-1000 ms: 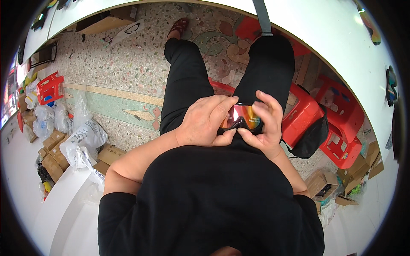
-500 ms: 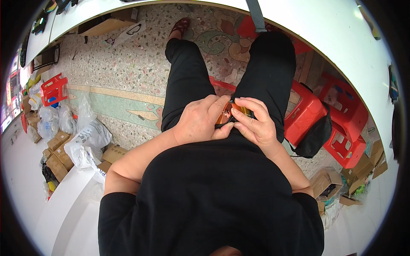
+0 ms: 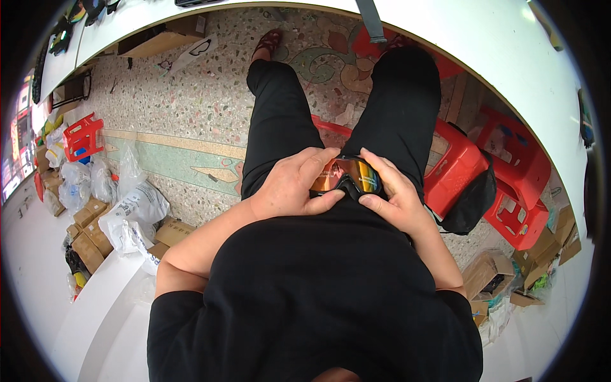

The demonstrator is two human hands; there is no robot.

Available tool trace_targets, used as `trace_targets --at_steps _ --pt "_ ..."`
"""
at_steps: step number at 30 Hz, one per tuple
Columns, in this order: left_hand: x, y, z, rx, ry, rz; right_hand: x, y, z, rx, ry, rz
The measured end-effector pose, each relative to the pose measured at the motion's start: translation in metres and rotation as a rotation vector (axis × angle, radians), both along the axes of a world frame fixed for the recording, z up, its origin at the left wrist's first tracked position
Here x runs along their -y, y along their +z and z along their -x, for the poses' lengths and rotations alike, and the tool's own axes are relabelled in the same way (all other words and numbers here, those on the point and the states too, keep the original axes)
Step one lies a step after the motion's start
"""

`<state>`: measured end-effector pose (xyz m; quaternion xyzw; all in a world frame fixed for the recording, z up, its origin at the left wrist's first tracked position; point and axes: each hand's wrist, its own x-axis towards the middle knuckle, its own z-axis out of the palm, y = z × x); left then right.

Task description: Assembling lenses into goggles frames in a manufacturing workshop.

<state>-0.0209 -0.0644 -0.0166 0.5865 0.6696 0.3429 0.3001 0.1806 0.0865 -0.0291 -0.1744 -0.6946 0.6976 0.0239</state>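
Note:
A pair of wraparound goggles (image 3: 345,173) with a black frame and an orange-yellow mirrored lens rests between my hands, just above my lap. The nose notch points toward my body. My left hand (image 3: 294,183) grips the left end, thumb along the lower rim and fingers over the top. At the other end my right hand (image 3: 396,194) holds the frame, with its thumb at the lower edge and its fingers along the upper right side. The far ends of the goggles are hidden under my fingers.
A white curved table (image 3: 471,51) with a grey strap (image 3: 371,22) hanging off its edge lies ahead. Red plastic stools (image 3: 519,159) and a black bag (image 3: 471,200) stand at the right. Plastic bags (image 3: 137,207) and cardboard boxes (image 3: 89,235) lie at the left.
The lens shows more fully now. My right hand has shifted from over the lens out to the right end, and my left hand has slid slightly left.

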Motion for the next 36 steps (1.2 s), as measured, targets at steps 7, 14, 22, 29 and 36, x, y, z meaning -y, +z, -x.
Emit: trace_targets --at_steps 7,14,22,29,36 --pt "0.011 0.006 0.017 0.245 -0.182 0.173 0.007 -0.005 -0.002 0.068 -0.039 0.236" --pt "0.015 0.003 0.008 0.254 -0.138 0.167 0.023 -0.021 -0.009 0.004 -0.168 0.357" --pt "0.002 0.001 -0.001 0.189 -0.003 0.113 0.032 -0.023 0.003 -0.081 -0.324 0.062" --pt "-0.016 -0.032 -0.022 -0.085 0.148 -0.144 0.035 -0.039 0.014 -0.06 -0.458 -0.424" --pt "-0.019 -0.045 -0.024 -0.084 0.068 -0.143 0.041 -0.055 0.005 -0.012 -0.49 -0.396"
